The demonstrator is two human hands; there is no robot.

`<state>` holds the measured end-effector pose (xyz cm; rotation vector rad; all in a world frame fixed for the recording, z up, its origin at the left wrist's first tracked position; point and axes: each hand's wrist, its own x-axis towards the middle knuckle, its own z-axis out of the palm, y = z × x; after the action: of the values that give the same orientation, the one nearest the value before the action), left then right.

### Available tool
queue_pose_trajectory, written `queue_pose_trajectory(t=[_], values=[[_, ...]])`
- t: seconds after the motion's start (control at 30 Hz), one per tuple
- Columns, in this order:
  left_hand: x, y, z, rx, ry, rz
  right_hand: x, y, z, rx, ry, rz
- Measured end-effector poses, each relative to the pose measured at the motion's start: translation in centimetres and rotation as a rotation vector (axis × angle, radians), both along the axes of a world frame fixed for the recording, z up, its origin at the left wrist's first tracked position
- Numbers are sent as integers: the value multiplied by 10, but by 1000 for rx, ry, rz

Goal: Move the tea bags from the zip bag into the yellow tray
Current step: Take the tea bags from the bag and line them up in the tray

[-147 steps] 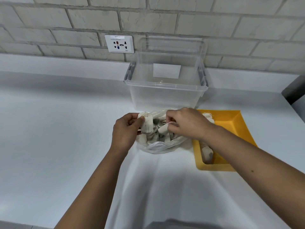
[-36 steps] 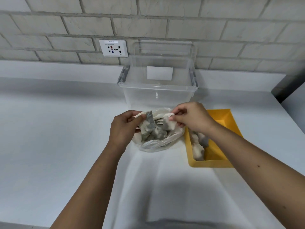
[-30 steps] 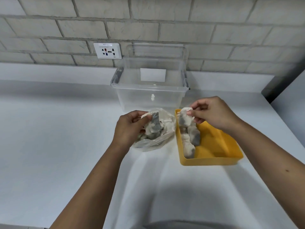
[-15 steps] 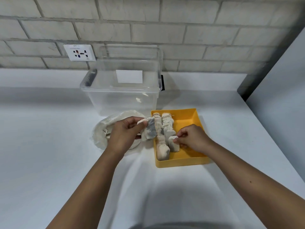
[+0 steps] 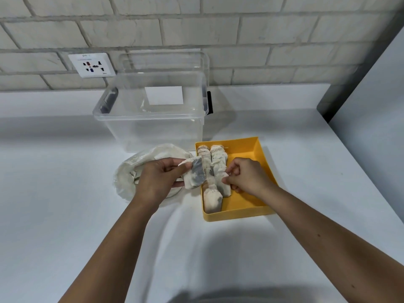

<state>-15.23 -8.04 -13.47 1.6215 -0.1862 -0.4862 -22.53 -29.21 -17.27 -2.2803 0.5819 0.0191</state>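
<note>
Where hands pinch, tea bags sit.

The left hand covers the mouth of the zip bag, hiding its contents. The right hand hides part of the yellow tray. Print on the socket is too small to read.

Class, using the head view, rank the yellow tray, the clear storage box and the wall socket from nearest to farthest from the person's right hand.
1. yellow tray: directly beneath the right hand.
2. clear storage box: behind the tray, to the left.
3. wall socket: on the brick wall, far back left.
</note>
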Motion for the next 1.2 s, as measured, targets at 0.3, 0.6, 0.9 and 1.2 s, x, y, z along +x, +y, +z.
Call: queue_pose_trajectory(t=[0.3,0.6,0.9,1.2], values=[[-7,-19,0,-25,68,-79,-11,18,47,127,-349,62],[-6,-22,-7,-6,63,-109,-18,12,52,141,-416,32],[-7,-25,-6,-4,49,-151,-21,13,54,149,-438,-2],[0,-16,-5,-5,39,-25,-33,-21,47,239,-220,36]])
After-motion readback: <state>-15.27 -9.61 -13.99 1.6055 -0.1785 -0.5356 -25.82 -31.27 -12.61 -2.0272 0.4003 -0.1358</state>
